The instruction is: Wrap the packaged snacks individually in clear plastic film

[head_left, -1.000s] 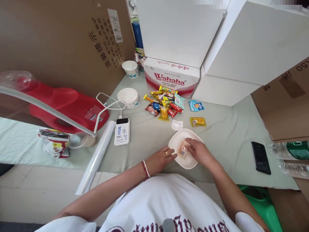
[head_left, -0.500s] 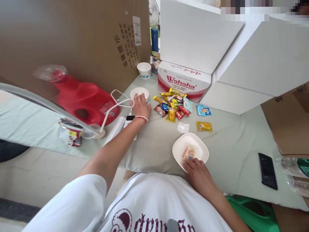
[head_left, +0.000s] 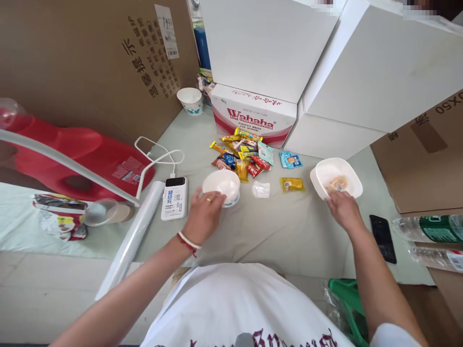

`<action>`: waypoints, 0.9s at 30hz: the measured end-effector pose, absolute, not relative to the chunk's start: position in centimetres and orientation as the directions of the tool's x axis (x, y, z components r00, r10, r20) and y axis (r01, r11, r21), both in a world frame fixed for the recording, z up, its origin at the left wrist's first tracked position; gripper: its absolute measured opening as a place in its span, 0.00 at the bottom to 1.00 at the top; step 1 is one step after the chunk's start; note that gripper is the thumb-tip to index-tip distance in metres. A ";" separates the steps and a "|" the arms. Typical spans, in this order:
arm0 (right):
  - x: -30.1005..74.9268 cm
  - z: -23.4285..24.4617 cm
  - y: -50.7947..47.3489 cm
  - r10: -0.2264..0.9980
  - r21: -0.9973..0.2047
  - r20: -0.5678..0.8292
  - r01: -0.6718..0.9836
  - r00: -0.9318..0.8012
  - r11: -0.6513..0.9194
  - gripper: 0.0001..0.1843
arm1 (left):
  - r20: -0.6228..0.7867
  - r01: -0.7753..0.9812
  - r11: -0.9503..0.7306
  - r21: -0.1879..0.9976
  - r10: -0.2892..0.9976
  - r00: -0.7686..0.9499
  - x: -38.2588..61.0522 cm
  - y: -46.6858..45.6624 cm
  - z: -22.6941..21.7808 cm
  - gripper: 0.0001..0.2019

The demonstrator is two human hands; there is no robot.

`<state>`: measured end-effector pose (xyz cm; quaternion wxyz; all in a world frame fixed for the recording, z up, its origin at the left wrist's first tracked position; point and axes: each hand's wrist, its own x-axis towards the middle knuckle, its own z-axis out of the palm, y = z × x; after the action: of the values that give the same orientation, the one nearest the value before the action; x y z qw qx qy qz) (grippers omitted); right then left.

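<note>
My left hand (head_left: 205, 214) is closed on the near-left rim of a white paper bowl (head_left: 221, 180) with a blue pattern. That bowl stands in front of a pile of wrapped snacks (head_left: 243, 152). On the right, my right hand (head_left: 343, 212) grips the near edge of a square white bowl (head_left: 350, 168), which looks tilted. Inside it lies a clear-wrapped snack (head_left: 337, 183), partly hidden by the fingers. Between the two bowls are a small white packet (head_left: 261, 189), a yellow packet (head_left: 292, 184) and some blue sachets (head_left: 290, 160).
A Wahaha carton (head_left: 253, 115) and white boxes (head_left: 260, 48) border the back. Another paper bowl (head_left: 191, 102) stands behind left. A cabled power bank (head_left: 174, 198), a plastic roll (head_left: 130, 241) and a red jug (head_left: 79, 159) are left; a phone (head_left: 382, 238) and bottles (head_left: 434, 227) are right.
My left hand has brought the paper bowl nearer and to the right. My right hand has moved the square bowl, snack inside, away to the right. The view has shifted.
</note>
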<state>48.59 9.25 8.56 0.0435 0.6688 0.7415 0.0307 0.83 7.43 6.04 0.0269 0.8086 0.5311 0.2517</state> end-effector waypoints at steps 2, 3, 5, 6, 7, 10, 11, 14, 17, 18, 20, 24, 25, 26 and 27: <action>48.6 8.6 13.3 0.987 0.100 -0.141 0.991 -0.079 0.094 0.18 | 0.393 0.749 -0.577 0.326 0.803 0.448 1.9 5.2 5.6 0.16; 48.0 8.7 14.7 0.980 0.098 -0.183 0.991 -0.072 0.091 0.18 | 0.402 0.711 -0.623 0.326 0.772 0.492 2.3 4.4 5.3 0.16; 45.4 9.4 16.2 0.986 0.091 -0.151 0.993 -0.065 0.079 0.20 | 0.418 0.673 -0.668 0.317 0.735 0.533 2.8 3.4 4.9 0.17; 43.6 10.0 16.1 0.994 0.067 -0.071 0.994 -0.080 0.084 0.22 | 0.422 0.668 -0.675 0.315 0.729 0.538 2.9 3.1 4.8 0.16; 41.6 10.7 15.6 0.993 0.024 0.031 0.993 -0.113 0.112 0.24 | 0.426 0.664 -0.679 0.313 0.725 0.541 3.0 3.0 4.6 0.16; 34.2 12.3 12.3 0.905 -0.191 0.148 0.887 -0.398 0.421 0.20 | 0.425 0.646 -0.702 0.300 0.705 0.568 3.0 2.9 4.5 0.15; 31.6 12.4 11.2 0.819 -0.266 0.053 0.783 -0.571 0.563 0.20 | 0.417 0.640 -0.711 0.291 0.696 0.584 3.0 2.9 4.6 0.15; 25.1 11.4 8.8 0.682 -0.285 -0.249 0.725 -0.687 0.627 0.21 | 0.389 0.618 -0.744 0.256 0.664 0.638 3.2 3.1 4.7 0.14; 22.2 9.5 8.6 0.728 -0.185 -0.428 0.840 -0.536 0.509 0.23 | 0.389 0.616 -0.749 0.244 0.658 0.645 3.5 3.2 4.7 0.14; 21.9 9.1 8.8 0.727 -0.184 -0.455 0.853 -0.514 0.488 0.23 | 0.391 0.626 -0.737 0.255 0.671 0.630 3.6 3.2 4.6 0.14; 22.2 9.0 9.0 0.706 -0.224 -0.471 0.846 -0.529 0.484 0.21 | 0.395 0.644 -0.698 0.313 0.712 0.580 3.6 3.2 4.5 0.15; 24.6 10.9 8.0 0.697 -0.466 -0.320 0.747 -0.642 0.474 0.16 | 0.417 0.592 -0.651 0.476 0.759 0.500 3.7 3.2 4.3 0.16; 25.5 11.7 7.7 0.736 -0.538 -0.231 0.714 -0.636 0.448 0.16 | 0.423 0.571 -0.654 0.496 0.757 0.499 3.7 3.2 4.3 0.16; 26.6 12.5 7.7 0.799 -0.600 -0.132 0.688 -0.587 0.407 0.17 | 0.428 0.555 -0.662 0.504 0.749 0.506 3.7 3.3 4.2 0.16; 27.7 13.2 7.9 0.872 -0.649 -0.037 0.675 -0.489 0.351 0.18 | 0.431 0.538 -0.678 0.501 0.735 0.524 3.7 3.3 4.1 0.16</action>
<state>27.66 7.90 13.17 -0.1599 0.4796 0.8062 -0.3072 3.75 3.28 4.05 0.1548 0.8592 0.3703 0.3175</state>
